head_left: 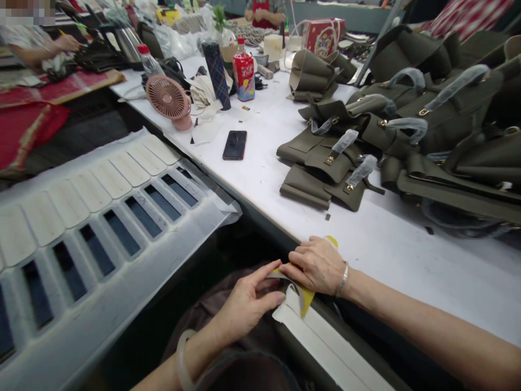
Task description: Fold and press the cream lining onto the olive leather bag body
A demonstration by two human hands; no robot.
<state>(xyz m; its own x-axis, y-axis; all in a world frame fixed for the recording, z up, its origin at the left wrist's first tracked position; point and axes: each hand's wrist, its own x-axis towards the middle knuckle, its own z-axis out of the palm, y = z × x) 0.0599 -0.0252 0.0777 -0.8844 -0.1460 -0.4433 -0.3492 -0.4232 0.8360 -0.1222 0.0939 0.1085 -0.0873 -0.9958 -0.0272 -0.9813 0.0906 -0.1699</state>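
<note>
i see my left hand (pixel 248 301) and right hand (pixel 315 266) pinching a yellow strip (pixel 306 300) at the white table (pixel 407 255) edge, olive bags (pixel 366 146) piled beyond.

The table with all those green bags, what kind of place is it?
Probably a workshop where handbags get made. Stacks of olive bag pieces and half-finished bags cover the long white table. The person's right hand and left hand press a yellow piece at the edge.
</note>
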